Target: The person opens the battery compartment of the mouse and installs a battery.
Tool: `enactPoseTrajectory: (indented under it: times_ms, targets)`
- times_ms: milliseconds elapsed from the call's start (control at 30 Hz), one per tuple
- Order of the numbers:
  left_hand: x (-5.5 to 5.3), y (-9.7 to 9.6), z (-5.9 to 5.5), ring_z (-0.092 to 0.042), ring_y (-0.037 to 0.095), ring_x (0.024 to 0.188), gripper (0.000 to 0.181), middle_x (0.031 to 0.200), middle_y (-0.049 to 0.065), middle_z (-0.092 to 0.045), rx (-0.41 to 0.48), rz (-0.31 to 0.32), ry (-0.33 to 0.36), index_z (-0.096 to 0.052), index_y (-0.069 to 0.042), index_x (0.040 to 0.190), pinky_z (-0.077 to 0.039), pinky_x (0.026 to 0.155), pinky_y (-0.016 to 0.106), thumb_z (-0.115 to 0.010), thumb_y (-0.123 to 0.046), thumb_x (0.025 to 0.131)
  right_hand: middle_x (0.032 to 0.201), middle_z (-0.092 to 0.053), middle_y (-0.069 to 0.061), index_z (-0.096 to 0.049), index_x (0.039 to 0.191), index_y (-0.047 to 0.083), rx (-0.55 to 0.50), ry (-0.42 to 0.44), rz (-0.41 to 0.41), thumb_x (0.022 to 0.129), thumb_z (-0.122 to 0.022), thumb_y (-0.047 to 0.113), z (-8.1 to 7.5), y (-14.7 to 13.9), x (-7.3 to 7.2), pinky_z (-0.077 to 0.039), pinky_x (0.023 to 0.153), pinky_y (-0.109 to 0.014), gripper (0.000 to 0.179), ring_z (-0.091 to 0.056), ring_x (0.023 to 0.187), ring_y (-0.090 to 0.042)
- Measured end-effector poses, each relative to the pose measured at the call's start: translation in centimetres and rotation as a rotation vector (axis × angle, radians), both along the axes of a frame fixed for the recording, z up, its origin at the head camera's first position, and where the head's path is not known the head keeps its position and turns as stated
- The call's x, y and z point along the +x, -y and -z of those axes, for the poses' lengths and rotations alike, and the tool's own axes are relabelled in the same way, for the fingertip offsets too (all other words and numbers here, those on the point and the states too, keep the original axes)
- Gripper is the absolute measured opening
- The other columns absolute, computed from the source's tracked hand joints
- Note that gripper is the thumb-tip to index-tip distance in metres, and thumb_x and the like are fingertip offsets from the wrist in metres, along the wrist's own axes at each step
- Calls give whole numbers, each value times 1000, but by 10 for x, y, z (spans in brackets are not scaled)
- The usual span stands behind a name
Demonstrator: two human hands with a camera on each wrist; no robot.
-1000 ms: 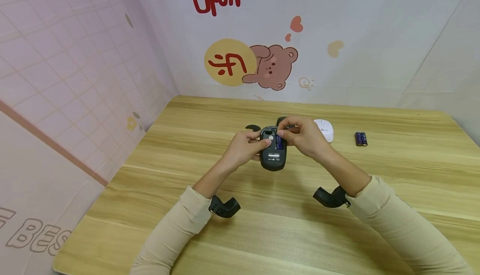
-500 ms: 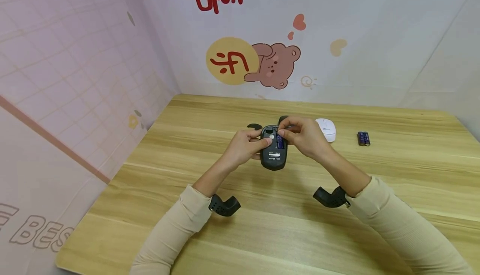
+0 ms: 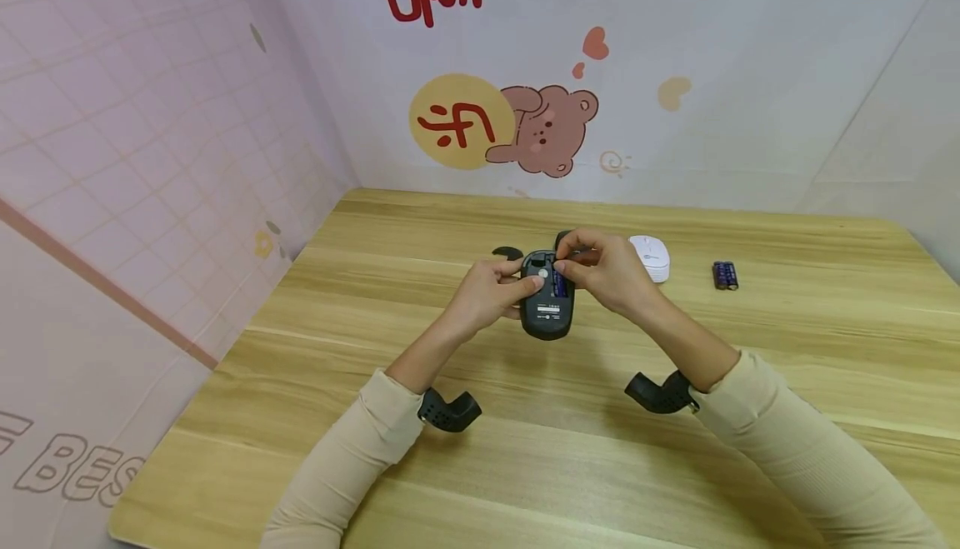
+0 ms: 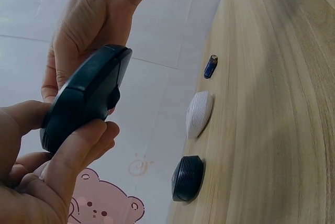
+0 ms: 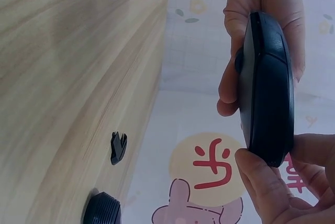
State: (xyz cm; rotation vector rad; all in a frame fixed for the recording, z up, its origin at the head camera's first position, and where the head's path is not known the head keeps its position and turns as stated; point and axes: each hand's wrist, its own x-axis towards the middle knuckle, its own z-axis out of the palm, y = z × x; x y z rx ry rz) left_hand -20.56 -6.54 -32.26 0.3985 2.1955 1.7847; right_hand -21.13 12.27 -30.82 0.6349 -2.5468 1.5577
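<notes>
A black computer mouse (image 3: 546,316) is held up over the table, underside toward the head camera and battery compartment uncovered. Inside the compartment lies a dark blue battery (image 3: 560,285). My left hand (image 3: 487,292) grips the mouse by its left side, thumb across the underside and fingers beneath. My right hand (image 3: 609,272) has its thumb and index finger together at the upper end of the battery, where they hide part of it. In the right wrist view, fingers of the right hand (image 5: 282,198) hold the mouse's end from both faces.
A thin black cover piece (image 3: 507,253) lies behind the left hand. Further right on the wooden table (image 3: 540,466) stand a second black mouse (image 4: 188,178), a white mouse (image 3: 649,259) and a pair of blue batteries (image 3: 725,275). A printed cloth backdrop (image 3: 735,149) rises behind.
</notes>
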Motion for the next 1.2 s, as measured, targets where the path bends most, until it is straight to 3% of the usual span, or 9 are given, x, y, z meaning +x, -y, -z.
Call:
enactPoseTrajectory:
  times_ms: [333,533,700,833,1000,1200]
  targets:
    - [-1,2,1,-67,24,82,47,105,20,-65,7,9,14,-46,3,133,-56,65,32,-61,-13,91,99,-58,-18,-56,87,-4,-26,27,-6,83,-62,-10,1,1,-2,-56,63,-28,9,-64,89,-33]
    - [-3,2,0,-67,26,83,52,107,21,-64,21,-3,45,-40,3,136,-56,67,33,-61,-12,91,101,-56,-17,-55,93,-4,-18,76,14,88,-60,-1,1,0,-3,-56,66,-28,8,-63,94,-32]
    - [-7,4,0,-67,25,79,47,101,20,-64,3,-54,50,-45,2,129,-56,66,34,-63,-13,89,105,-55,-18,-53,98,-5,-31,135,53,92,-57,8,-2,-9,-2,-55,70,-27,15,-63,94,-30]
    - [-14,10,2,-68,26,77,39,98,21,-65,21,-92,38,-46,1,121,-57,65,35,-64,-12,88,111,-55,-21,-53,101,-6,-46,135,79,94,-56,11,-5,-18,-1,-55,71,-26,19,-64,92,-27]
    - [-23,22,0,-67,24,77,41,98,22,-65,38,-145,30,-46,1,123,-56,67,35,-64,-12,88,108,-55,-21,-52,104,-6,-72,139,92,95,-54,14,-4,-30,1,-54,73,-27,22,-65,89,-18]
    - [-32,35,-3,-67,21,76,43,99,20,-65,54,-257,59,-52,-2,125,-56,67,33,-66,-14,87,106,-57,-19,-53,103,-7,-70,136,99,95,-54,13,1,-38,2,-54,73,-26,21,-65,88,-17]
